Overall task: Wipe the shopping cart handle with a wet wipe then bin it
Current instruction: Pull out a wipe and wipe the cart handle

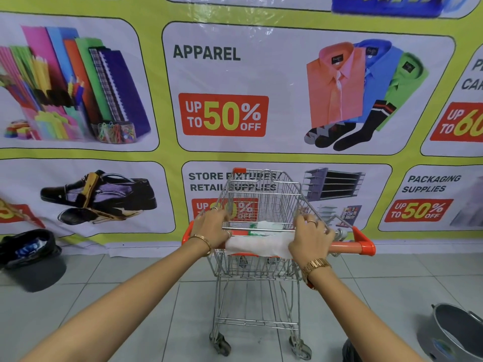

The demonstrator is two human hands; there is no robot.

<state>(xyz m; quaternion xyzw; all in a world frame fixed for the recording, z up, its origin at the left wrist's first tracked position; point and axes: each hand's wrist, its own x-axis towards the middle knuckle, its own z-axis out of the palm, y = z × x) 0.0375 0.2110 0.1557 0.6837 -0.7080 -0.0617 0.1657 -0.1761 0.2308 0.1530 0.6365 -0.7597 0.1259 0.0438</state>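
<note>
Grey tiled floor [136, 288], with a sale banner [222, 82] covering the wall behind; a small wire cart [257, 278] stands square to the camera.

Wet wipe [257, 246]: spread flat and draped over the middle of the orange handle [347, 246], stretched between the two hands. Laid out wide, presumably so one pass covers the most bar.

Left hand [211, 227]: fingers curled over the bar, clamping the wipe's left edge against it. Judged to be the anchor that keeps the cloth from bunching.

Right hand [309, 237]: closed round the bar over the wipe's right edge, fingers wrapped forward and down. Grip looks firm; this hand seems set to drag or twist the cloth along the handle.

Outside the right-hand grip the orange bar is bare out to its corner cap; outside the left-hand grip only a short orange end shows. Those stretches appear not yet covered. Step judged: wiping under way, binning not begun.

Just beyond the grips, inside the basket, lies a white-and-green packet [264, 227], probably the wipe pack, kept within reach.

Well off to the left of the left hand, on the floor: a bin with a black liner [34, 257], the likely drop point. Far right, low: a grey bucket [454, 333].
</note>
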